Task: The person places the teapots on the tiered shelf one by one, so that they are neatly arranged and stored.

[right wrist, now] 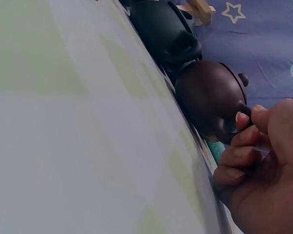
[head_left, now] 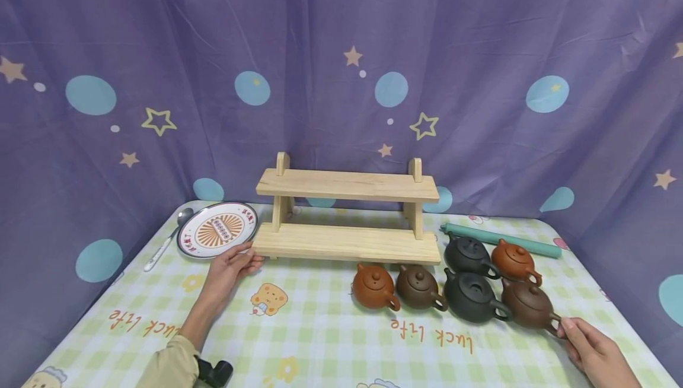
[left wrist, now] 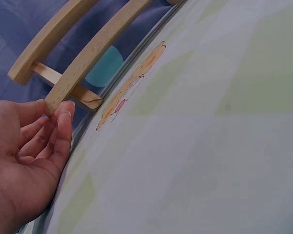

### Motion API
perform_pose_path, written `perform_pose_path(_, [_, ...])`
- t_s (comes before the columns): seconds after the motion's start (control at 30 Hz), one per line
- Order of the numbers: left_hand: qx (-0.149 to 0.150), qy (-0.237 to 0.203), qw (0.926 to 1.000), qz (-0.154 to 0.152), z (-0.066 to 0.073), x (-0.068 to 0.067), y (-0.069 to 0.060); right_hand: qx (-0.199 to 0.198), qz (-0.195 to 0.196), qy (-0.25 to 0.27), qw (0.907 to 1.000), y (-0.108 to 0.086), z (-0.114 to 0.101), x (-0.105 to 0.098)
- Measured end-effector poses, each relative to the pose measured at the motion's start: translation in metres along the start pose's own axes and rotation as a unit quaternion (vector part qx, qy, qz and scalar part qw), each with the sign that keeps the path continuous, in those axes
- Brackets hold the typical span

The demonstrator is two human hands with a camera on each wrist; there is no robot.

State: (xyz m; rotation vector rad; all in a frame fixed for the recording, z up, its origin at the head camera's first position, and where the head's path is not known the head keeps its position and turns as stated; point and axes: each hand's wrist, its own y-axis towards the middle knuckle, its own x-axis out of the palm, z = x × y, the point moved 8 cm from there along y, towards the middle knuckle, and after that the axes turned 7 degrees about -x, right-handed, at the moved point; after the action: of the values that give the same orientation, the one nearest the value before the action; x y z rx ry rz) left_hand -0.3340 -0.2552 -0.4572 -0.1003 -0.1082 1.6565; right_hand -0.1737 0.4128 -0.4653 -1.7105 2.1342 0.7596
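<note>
A two-tier wooden shelf [head_left: 347, 242] stands at the table's middle. My left hand [head_left: 230, 269] pinches the left end of its lower board; in the left wrist view the thumb and fingers of that hand [left wrist: 29, 156] hold the board's corner [left wrist: 63, 90]. At the right, my right hand [head_left: 597, 349] pinches the handle of a brown teapot [head_left: 528, 305], which rests on the cloth. The right wrist view shows this hand [right wrist: 268, 165] with thumb and fingers on the handle of the brown teapot [right wrist: 207, 95].
Beside the brown teapot are two black teapots [head_left: 472, 298] and an orange one [head_left: 513, 260]. Another orange teapot [head_left: 372, 287] and a smaller brown one [head_left: 418, 287] sit before the shelf. A green roll [head_left: 501, 239] lies behind; a plate [head_left: 219, 231] and spoon [head_left: 162, 251] lie left.
</note>
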Motion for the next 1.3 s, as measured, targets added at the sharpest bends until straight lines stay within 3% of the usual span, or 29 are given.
perform_pose_path(0.17, [-0.002,0.001,1.0,-0.002,-0.002,0.0,0.0,-0.009,0.012,0.046,0.9988,0.0,0.001,0.003])
perform_pose_path(0.37, [-0.004,0.004,1.0,-0.002,-0.003,-0.001,0.0,-0.007,0.025,0.065,0.9976,0.0,-0.001,0.002])
perform_pose_path(0.63, [-0.005,0.004,1.0,0.0,-0.003,-0.001,-0.001,-0.051,0.041,0.183,0.9809,0.002,-0.013,0.001])
perform_pose_path(0.7, [-0.003,0.004,1.0,0.001,-0.002,-0.001,-0.001,-0.052,0.041,0.186,0.9803,0.004,-0.017,0.0])
perform_pose_path(0.93, [-0.003,0.008,1.0,0.004,0.0,-0.001,0.0,-0.066,0.045,0.119,0.9897,0.012,-0.035,-0.001])
perform_pose_path(1.3, [-0.001,0.001,1.0,-0.001,0.0,0.0,0.0,-0.09,0.025,0.195,0.9764,0.023,-0.058,0.004])
